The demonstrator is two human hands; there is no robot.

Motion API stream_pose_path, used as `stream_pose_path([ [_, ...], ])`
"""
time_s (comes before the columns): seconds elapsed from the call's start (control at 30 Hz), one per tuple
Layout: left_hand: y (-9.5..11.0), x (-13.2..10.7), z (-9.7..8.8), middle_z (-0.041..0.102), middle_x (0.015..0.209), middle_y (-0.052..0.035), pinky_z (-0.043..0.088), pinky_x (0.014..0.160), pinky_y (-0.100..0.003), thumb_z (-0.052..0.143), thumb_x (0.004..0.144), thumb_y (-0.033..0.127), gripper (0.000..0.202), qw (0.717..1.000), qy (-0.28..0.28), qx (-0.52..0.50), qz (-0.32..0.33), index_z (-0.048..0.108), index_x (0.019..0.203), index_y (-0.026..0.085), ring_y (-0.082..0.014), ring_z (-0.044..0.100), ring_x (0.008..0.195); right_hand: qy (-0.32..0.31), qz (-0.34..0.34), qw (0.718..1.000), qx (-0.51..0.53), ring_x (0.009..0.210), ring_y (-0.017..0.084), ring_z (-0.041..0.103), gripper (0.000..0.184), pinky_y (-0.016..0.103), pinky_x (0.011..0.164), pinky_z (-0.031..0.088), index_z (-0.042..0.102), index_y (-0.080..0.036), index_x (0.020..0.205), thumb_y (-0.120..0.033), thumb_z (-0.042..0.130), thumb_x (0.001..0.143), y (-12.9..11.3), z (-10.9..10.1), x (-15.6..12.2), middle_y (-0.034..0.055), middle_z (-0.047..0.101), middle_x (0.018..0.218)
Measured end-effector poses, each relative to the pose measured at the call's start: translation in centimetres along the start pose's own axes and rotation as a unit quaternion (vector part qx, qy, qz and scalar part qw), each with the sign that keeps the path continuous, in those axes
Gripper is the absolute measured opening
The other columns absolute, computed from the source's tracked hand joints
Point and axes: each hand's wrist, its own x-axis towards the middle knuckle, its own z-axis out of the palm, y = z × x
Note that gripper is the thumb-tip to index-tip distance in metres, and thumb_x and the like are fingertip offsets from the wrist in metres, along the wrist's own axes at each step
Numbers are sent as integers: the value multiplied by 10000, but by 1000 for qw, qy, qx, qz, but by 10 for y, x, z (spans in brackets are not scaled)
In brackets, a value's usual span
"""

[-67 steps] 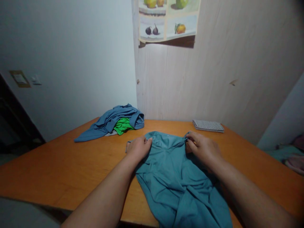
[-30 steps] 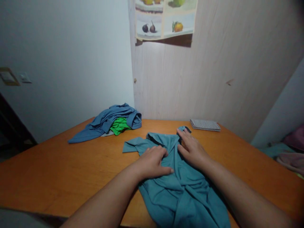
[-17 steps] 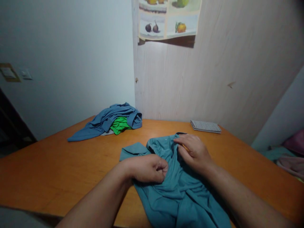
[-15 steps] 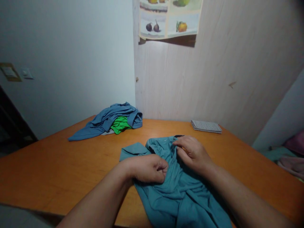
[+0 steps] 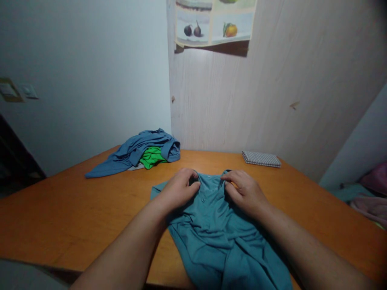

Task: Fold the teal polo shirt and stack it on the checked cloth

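Observation:
A teal shirt (image 5: 217,229) lies rumpled on the table in front of me, its collar end away from me and a button showing below the neck. My left hand (image 5: 184,187) is closed on the left side of the collar, thumb and fingers pinching the cloth. On the collar's right side, my right hand (image 5: 244,190) pinches the fabric between thumb and fingers. The lower part of the shirt runs toward the near table edge in loose folds. A sleeve pokes out left of my left wrist.
At the back left of the orange wooden table (image 5: 90,217) lies a heap of blue clothing (image 5: 136,151) with a bright green cloth (image 5: 152,157) in it. A folded striped cloth (image 5: 261,159) sits at the back right, near the wall. A fruit poster (image 5: 214,24) hangs above.
My left hand has moved up and away from me, from the shirt's chest to the left side of the collar. The right hand stays at the collar. The shirt front looks flatter.

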Motion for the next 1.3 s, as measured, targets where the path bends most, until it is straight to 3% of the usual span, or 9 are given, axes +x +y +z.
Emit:
stream_pose_path([
  [0.13,3,-5,21,454,1519,-131,300,1178,-457,624,850,405,560,996,-68,34,53,533,1365,205,-303,370,1430,4,3,1000,-1,1015,248,640,243,383,900,500,687,-220,1029,-219,478,906,2,3,-1,90,703,1046],
  [0.23,4,-9,32,348,1599,-112,213,1209,-532,573,881,388,582,986,-143,63,61,495,1432,217,-344,223,1501,15,10,1000,-3,1074,246,641,247,390,946,492,678,-227,1054,-223,476,912,4,5,-2,80,709,1096],
  [0.37,5,-9,33,357,1598,-89,184,1199,-587,519,906,385,542,976,-190,87,63,511,1430,245,-381,183,1504,-3,10,1000,-18,1204,246,599,302,414,1033,457,665,-215,1161,-234,465,936,3,11,-3,91,690,1218],
  [0.57,3,-8,30,454,1537,-93,215,1181,-592,567,861,327,559,978,-189,70,62,522,1412,242,-394,269,1471,-199,17,979,-39,1326,299,515,590,520,1091,396,397,-236,1526,-276,479,943,3,28,-13,138,554,1446],
  [0.7,4,-6,25,670,1224,-94,406,1065,-458,608,792,267,399,990,-125,39,57,662,1185,227,-327,542,1229,-192,47,980,-23,1295,304,542,719,495,1080,410,278,-176,1571,-299,530,909,6,28,-13,175,571,1416],
  [0.8,6,-3,23,690,952,-55,490,835,-326,562,784,229,247,995,-90,-11,50,686,995,198,-234,618,937,-133,80,988,19,1246,290,585,708,456,1025,465,310,-176,1532,-312,569,888,5,25,-9,172,594,1387],
  [0.97,9,-1,26,605,727,9,410,606,-236,476,802,218,172,982,-142,-122,28,641,813,175,-149,551,691,-53,155,984,71,1089,254,667,488,369,854,523,474,-223,1320,-348,617,871,3,22,-6,118,690,1222],
  [1.1,10,-1,28,554,681,20,372,563,-223,470,801,234,164,974,-143,-173,-6,616,778,163,-134,515,651,-66,140,985,79,787,193,644,131,307,702,470,611,-219,957,-319,566,886,1,20,-4,34,693,861],
  [1.3,9,-3,27,569,702,18,328,516,-208,511,781,223,202,970,-164,-181,-19,668,890,157,-119,500,616,-103,140,954,246,649,140,530,116,257,594,406,614,-196,844,-285,544,872,-13,20,-3,-17,572,699],
])
